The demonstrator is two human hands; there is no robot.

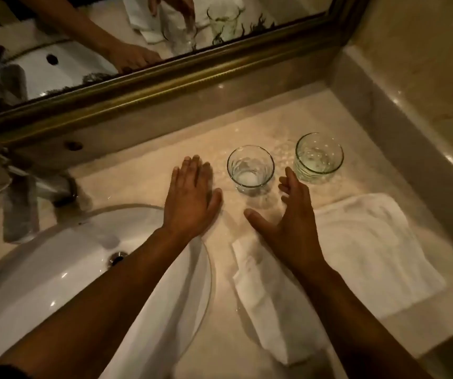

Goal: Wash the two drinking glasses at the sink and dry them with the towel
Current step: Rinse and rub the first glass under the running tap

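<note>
Glasses, near one and far one, standing upright toward surface's back edge beside towel; left hand lying flat, empty; right hand spreading open, empty, nearing near glass—best gripping low around its wall.

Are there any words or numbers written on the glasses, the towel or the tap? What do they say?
None: no words, numbers or brand marks can be read anywhere.
Left clear drinking glass: only a moulded pattern, no print.
Right clear drinking glass: the same.
White folded towel: plain.
Chrome tap: too dark and blurred to tell.
</note>
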